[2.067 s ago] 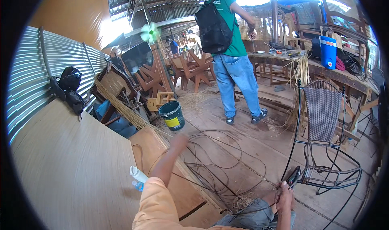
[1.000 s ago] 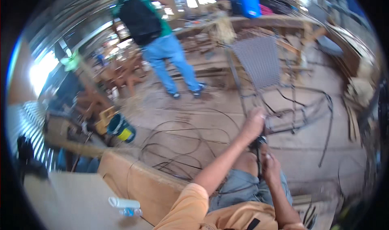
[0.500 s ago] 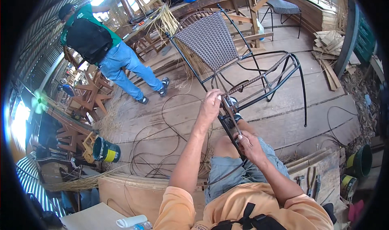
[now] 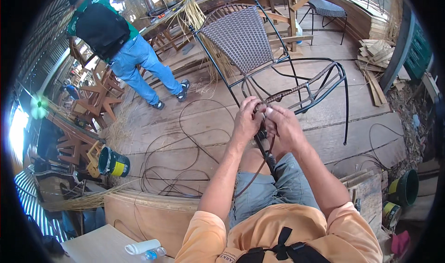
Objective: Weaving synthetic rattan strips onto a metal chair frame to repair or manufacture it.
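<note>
A chair with a black metal frame [image 4: 346, 101] stands tilted before me, its back panel [image 4: 240, 38] woven in grey-brown strips. Brown strand is wound around one seat rail [image 4: 301, 88]. At the near end of that rail, my left hand [image 4: 247, 121] is closed around the frame and strand. My right hand [image 4: 283, 126] meets it there, fingers pinched on the brown strand [image 4: 252, 183], which hangs down past my knee. The fingers hide the exact spot where strand and rail touch.
Loose loops of strand [image 4: 185, 135] lie on the plank floor. A person in green [image 4: 104, 31] stands at the far left. Buckets [image 4: 114, 162] sit left and right; wood scraps [image 4: 374, 53] are piled at right. A second woven chair [image 4: 327, 7] stands behind.
My right hand has moved up and forward from near my knee to beside my left hand, bringing the strand along. The left hand stays by the rail's end.
</note>
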`<state>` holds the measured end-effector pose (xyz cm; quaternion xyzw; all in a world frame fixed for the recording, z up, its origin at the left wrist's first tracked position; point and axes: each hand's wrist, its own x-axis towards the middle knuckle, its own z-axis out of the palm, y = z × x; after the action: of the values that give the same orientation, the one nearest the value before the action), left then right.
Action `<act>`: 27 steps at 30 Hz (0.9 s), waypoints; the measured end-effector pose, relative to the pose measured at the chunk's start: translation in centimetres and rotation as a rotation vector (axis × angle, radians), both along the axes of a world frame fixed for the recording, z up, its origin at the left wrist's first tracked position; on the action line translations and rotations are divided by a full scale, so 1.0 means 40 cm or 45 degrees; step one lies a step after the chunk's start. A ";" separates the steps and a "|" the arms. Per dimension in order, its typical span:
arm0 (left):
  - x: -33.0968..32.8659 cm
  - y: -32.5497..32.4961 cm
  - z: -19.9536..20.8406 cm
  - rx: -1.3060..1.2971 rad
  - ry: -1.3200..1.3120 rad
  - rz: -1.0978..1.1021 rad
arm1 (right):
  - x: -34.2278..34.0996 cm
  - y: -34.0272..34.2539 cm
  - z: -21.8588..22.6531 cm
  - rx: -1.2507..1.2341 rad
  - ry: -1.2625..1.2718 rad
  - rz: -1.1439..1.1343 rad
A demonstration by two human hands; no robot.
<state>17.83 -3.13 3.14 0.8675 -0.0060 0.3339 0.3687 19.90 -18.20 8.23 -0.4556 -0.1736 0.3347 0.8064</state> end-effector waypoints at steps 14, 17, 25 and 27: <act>0.036 -0.018 0.012 0.063 0.060 0.301 | -0.123 -0.051 -0.092 -0.202 -0.010 -0.150; 0.054 0.001 -0.002 0.108 0.028 0.329 | -0.127 -0.061 -0.108 -0.203 -0.034 -0.180; 0.066 0.015 -0.002 0.117 0.042 0.262 | -0.147 -0.031 -0.188 -0.222 -0.069 -0.366; 0.060 0.012 -0.004 0.127 0.033 0.250 | -0.121 -0.025 -0.265 -0.206 -0.003 -0.303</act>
<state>20.22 -2.63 3.00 0.8855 0.0672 0.3563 0.2905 15.05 -19.21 -2.37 -0.5368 -0.0918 0.2490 0.8009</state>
